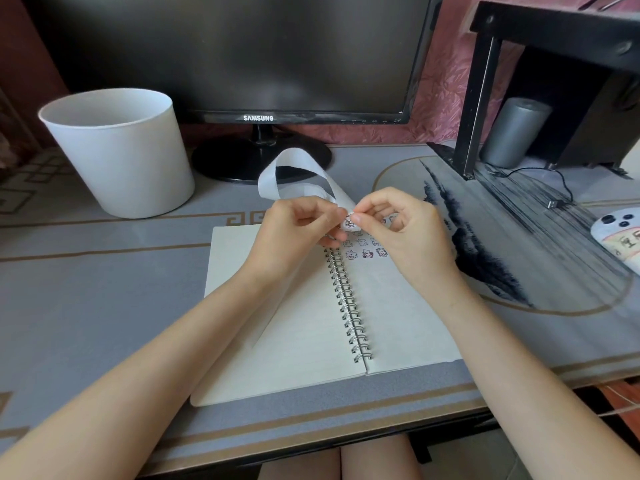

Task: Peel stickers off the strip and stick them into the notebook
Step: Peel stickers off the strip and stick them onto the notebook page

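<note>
An open spiral notebook (294,341) lies flat on the desk in front of me. Several small cartoon stickers (366,252) sit on the top of its right page. Over the notebook's top edge my left hand (298,230) grips the white sticker strip (277,174), which curls up in a loop behind my fingers. My right hand (394,230) pinches a small sticker (349,224) at the strip's end, thumb against fingertip. The two hands nearly touch there.
A white bucket (121,150) stands at the back left. A black monitor (242,64) on its stand rises behind the notebook. At the right are a black shelf frame (485,98), a grey cylinder (512,133), a cable (554,188) and a phone (620,233).
</note>
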